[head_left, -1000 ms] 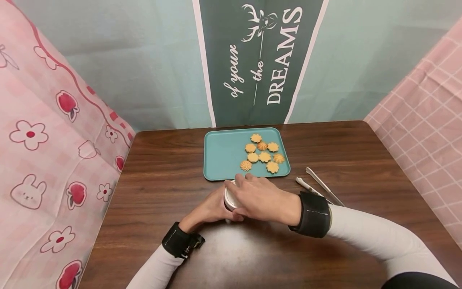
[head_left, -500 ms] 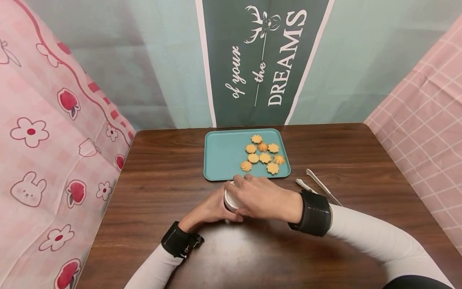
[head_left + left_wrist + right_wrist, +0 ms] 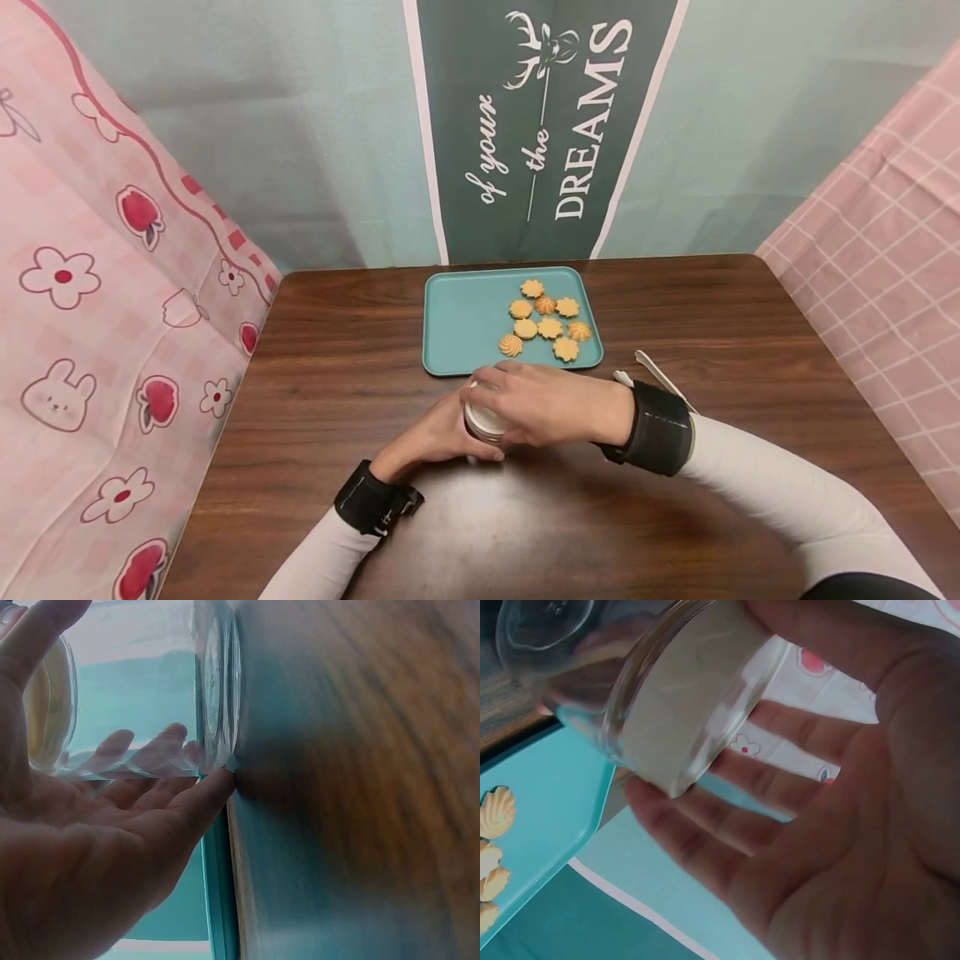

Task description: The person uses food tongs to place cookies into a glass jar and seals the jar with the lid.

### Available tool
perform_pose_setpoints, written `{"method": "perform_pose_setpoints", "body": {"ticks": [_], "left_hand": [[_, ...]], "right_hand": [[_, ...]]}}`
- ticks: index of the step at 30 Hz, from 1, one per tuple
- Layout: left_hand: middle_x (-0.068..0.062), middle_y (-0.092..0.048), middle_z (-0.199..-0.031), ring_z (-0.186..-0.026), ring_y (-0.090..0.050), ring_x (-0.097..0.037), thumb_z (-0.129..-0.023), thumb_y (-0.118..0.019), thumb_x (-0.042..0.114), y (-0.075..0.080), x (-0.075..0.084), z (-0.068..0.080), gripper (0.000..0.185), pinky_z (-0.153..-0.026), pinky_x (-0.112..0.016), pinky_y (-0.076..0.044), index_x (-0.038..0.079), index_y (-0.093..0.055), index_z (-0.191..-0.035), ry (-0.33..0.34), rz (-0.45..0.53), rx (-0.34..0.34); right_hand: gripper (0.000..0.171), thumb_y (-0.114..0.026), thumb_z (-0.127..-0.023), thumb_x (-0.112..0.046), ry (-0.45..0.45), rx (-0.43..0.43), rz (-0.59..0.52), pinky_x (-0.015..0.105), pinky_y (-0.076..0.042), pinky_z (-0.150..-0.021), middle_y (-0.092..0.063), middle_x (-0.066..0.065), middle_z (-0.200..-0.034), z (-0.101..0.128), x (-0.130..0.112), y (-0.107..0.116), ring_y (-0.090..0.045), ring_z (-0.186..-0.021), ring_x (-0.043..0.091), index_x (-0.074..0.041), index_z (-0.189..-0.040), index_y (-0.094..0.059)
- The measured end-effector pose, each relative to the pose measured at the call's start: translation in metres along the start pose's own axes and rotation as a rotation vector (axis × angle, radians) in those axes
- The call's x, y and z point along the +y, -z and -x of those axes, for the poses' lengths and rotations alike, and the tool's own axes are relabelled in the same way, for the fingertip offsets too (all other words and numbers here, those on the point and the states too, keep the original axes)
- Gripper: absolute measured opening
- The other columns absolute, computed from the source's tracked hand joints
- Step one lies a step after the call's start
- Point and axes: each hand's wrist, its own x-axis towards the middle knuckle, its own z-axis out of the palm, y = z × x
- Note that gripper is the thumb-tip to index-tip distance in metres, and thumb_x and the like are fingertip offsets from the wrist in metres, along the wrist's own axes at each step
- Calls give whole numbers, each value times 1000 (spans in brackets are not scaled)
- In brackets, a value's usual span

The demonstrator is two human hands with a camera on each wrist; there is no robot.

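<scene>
Standing on the dark wooden table, just near of the teal tray, is a clear glass jar with a pale lid. The left hand wraps the jar's body from the left and near side, its fingers curled round the glass; in the left wrist view the fingers show through the clear wall and one fingertip touches the table beside the jar's base. The right hand reaches in from the right and covers the top of the jar, its fingers bent round the lid's rim with the palm above it. The jar thus lies between the two hands, body in the left grip, lid in the right. In the right wrist view the lid sits on the jar's mouth; whether it is tight or loose cannot be told.

On the right half of the tray lie eight small swirled biscuits, clustered together and well apart from the hands. A pair of metal tongs lies on the table to the right of the tray, partly hidden behind the right wrist's black band. A dark green banner with white lettering hangs at the far side.
</scene>
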Motion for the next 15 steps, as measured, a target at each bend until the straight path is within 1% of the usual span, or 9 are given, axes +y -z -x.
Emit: {"method": "perform_pose_setpoints", "body": {"ticks": [4,9,15], "left_hand": [[-1,-61,-138,-119,-64,-16,-75,-99,23,1,1,2,104,-104,-34,-53,16,-38,-159,0,3,-1],[-5,-62,-137,-119,-63,-19,-76,-98,26,0,2,3,97,-103,-36,-53,11,-44,-155,-5,-35,10],[-5,-63,-135,-118,-63,-19,-77,-98,27,0,2,3,92,-103,-36,-52,10,-48,-152,-4,-40,7]], "right_hand": [[69,-88,-88,-25,47,-16,0,44,-56,-103,-57,11,-144,0,3,0,-62,-126,32,-12,-147,-56],[72,-90,-86,-18,119,-15,-44,43,-51,-111,-55,10,-147,0,8,1,-56,-135,29,-12,-148,-54],[75,-90,-84,-9,207,5,-102,42,-48,-114,-54,10,-148,2,15,0,-53,-139,27,-10,-149,-53]]}}
